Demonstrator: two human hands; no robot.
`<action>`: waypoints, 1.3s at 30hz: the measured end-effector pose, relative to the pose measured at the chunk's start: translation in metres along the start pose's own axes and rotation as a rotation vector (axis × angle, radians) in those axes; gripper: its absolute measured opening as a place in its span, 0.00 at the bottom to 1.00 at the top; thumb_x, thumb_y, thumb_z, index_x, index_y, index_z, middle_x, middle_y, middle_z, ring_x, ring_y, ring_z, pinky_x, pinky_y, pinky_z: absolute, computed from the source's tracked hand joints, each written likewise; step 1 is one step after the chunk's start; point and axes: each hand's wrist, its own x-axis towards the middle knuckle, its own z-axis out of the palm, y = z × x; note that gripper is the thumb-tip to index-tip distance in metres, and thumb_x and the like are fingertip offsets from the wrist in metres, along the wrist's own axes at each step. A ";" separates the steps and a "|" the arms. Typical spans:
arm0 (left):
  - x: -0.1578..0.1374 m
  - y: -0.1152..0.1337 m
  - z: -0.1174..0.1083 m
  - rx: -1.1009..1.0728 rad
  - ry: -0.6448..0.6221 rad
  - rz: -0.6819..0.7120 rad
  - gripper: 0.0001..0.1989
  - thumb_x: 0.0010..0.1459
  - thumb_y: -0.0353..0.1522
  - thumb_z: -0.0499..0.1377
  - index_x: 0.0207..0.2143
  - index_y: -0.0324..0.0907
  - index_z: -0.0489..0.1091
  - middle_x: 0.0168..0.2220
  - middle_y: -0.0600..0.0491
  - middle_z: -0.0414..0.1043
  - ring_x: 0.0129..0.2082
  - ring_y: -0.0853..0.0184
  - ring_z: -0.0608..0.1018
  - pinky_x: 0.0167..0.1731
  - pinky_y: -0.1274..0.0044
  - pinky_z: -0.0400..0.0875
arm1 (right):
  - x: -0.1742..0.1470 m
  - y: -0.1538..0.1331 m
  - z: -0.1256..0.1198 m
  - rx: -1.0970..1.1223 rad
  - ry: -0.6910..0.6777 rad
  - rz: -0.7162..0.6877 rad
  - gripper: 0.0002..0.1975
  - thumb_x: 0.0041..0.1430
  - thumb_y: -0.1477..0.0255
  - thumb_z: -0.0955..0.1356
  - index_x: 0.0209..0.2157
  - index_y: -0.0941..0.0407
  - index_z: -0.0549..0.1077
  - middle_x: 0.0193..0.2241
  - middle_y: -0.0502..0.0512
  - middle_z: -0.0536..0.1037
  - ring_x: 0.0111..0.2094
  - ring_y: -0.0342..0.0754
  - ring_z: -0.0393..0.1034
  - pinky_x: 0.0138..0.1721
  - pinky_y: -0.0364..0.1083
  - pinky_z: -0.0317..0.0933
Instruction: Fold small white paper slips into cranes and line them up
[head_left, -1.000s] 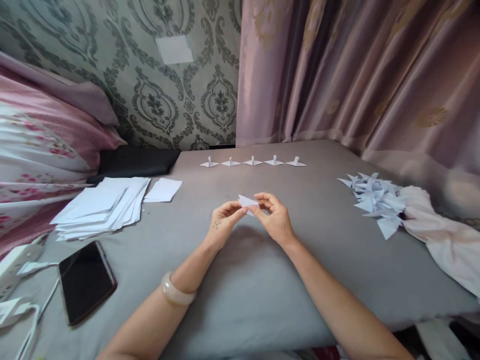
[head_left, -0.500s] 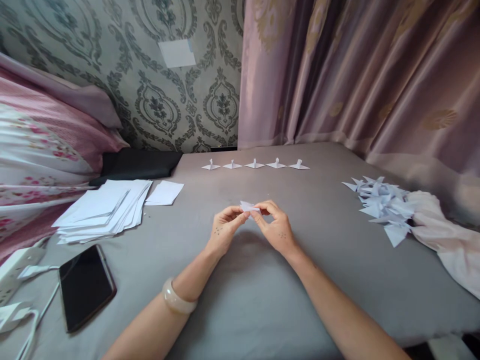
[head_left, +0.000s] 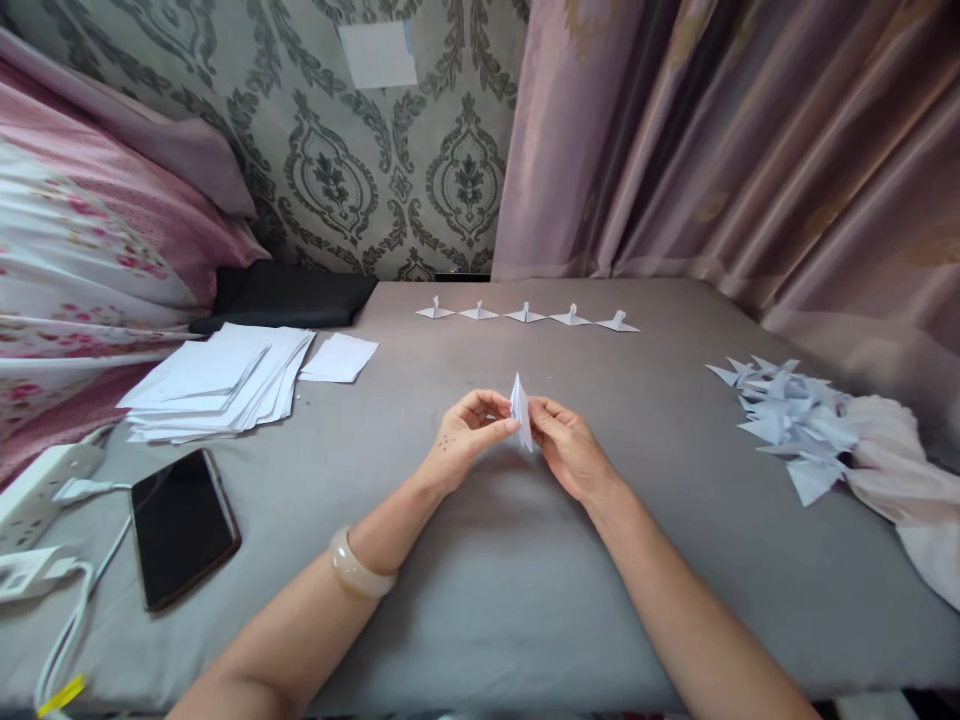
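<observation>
A small folded white paper (head_left: pixel 520 408) stands upright between my hands, above the middle of the grey cloth-covered table (head_left: pixel 480 590). My left hand (head_left: pixel 474 434) pinches its left side with thumb and fingers, and a pale bangle sits on that wrist. My right hand (head_left: pixel 568 440) holds its right side, with the fingertips partly hidden behind it. Farther back, a row of several folded paper figures (head_left: pixel 526 313) stands on the table, each with a raised middle and flat pointed sides.
At left lie a stack of white paper sheets (head_left: pixel 217 385), a separate sheet pile (head_left: pixel 340 358), a black phone (head_left: pixel 184 530) and a white power strip (head_left: pixel 45 490) with cables. A heap of folded paper pieces (head_left: pixel 795 420) lies at right beside a pale cloth (head_left: pixel 900 480).
The folded paper has turned from lying nearly flat to standing upright in my hands. My right hand's grip has shifted to its right side. The camera view has tilted down slightly.
</observation>
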 end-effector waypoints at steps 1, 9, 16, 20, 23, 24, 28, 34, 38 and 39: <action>0.000 0.000 0.000 -0.003 0.003 0.000 0.14 0.44 0.31 0.70 0.34 0.39 0.71 0.32 0.55 0.70 0.34 0.72 0.71 0.39 0.77 0.65 | 0.000 0.000 0.000 0.005 -0.002 0.002 0.12 0.49 0.60 0.72 0.29 0.53 0.77 0.28 0.50 0.76 0.31 0.43 0.65 0.37 0.44 0.57; 0.001 0.000 -0.001 -0.018 0.017 0.000 0.13 0.44 0.31 0.70 0.31 0.39 0.70 0.30 0.56 0.68 0.32 0.74 0.70 0.36 0.79 0.64 | 0.002 0.004 -0.001 0.067 -0.059 0.032 0.09 0.52 0.61 0.71 0.31 0.52 0.78 0.27 0.48 0.75 0.30 0.42 0.63 0.35 0.43 0.56; 0.001 0.001 -0.001 0.015 0.046 0.080 0.13 0.48 0.32 0.67 0.39 0.42 0.73 0.37 0.54 0.71 0.36 0.72 0.72 0.41 0.78 0.65 | 0.002 0.003 -0.002 0.059 -0.044 0.047 0.10 0.51 0.60 0.72 0.31 0.52 0.78 0.28 0.49 0.74 0.30 0.44 0.62 0.33 0.43 0.56; 0.001 -0.002 -0.001 0.026 0.043 0.063 0.11 0.50 0.33 0.66 0.38 0.41 0.75 0.38 0.51 0.74 0.39 0.69 0.74 0.44 0.75 0.67 | 0.003 0.005 -0.004 0.057 -0.049 0.048 0.09 0.50 0.61 0.72 0.30 0.52 0.78 0.26 0.48 0.73 0.28 0.43 0.61 0.32 0.43 0.55; 0.001 -0.003 -0.001 0.018 0.080 0.069 0.07 0.49 0.31 0.67 0.33 0.41 0.75 0.34 0.54 0.74 0.35 0.70 0.74 0.41 0.76 0.67 | 0.003 0.007 -0.003 0.050 -0.035 0.050 0.10 0.50 0.60 0.72 0.29 0.52 0.78 0.25 0.48 0.73 0.27 0.42 0.61 0.32 0.44 0.55; 0.001 -0.003 0.000 0.019 0.089 0.077 0.07 0.48 0.31 0.67 0.31 0.41 0.75 0.33 0.54 0.74 0.35 0.71 0.73 0.41 0.77 0.67 | 0.003 0.007 -0.002 0.050 -0.030 0.049 0.10 0.50 0.60 0.72 0.29 0.52 0.78 0.26 0.48 0.74 0.28 0.42 0.62 0.32 0.43 0.56; 0.000 -0.002 0.001 0.035 0.063 0.099 0.04 0.50 0.31 0.66 0.29 0.40 0.76 0.33 0.53 0.73 0.35 0.70 0.73 0.40 0.76 0.68 | 0.001 0.007 0.001 0.036 -0.019 0.020 0.09 0.49 0.62 0.73 0.30 0.51 0.78 0.28 0.48 0.76 0.30 0.42 0.65 0.35 0.44 0.57; 0.000 -0.004 0.000 -0.001 0.021 0.075 0.05 0.49 0.31 0.67 0.31 0.41 0.77 0.39 0.52 0.74 0.40 0.68 0.74 0.43 0.75 0.68 | 0.002 0.007 -0.001 -0.015 0.056 -0.051 0.07 0.48 0.63 0.74 0.29 0.51 0.78 0.29 0.47 0.77 0.32 0.42 0.67 0.39 0.44 0.58; 0.000 -0.004 -0.001 -0.017 0.014 0.060 0.06 0.49 0.31 0.67 0.31 0.41 0.77 0.39 0.51 0.74 0.42 0.66 0.74 0.45 0.73 0.67 | 0.001 0.005 -0.001 0.000 0.046 -0.026 0.08 0.48 0.62 0.74 0.29 0.51 0.78 0.30 0.48 0.78 0.33 0.42 0.67 0.39 0.44 0.59; 0.000 -0.004 -0.001 -0.018 0.013 0.052 0.06 0.49 0.31 0.67 0.32 0.41 0.77 0.40 0.51 0.74 0.42 0.66 0.74 0.46 0.72 0.67 | 0.001 0.005 0.000 0.008 0.037 -0.013 0.08 0.47 0.62 0.74 0.29 0.51 0.78 0.30 0.48 0.78 0.33 0.42 0.67 0.40 0.45 0.60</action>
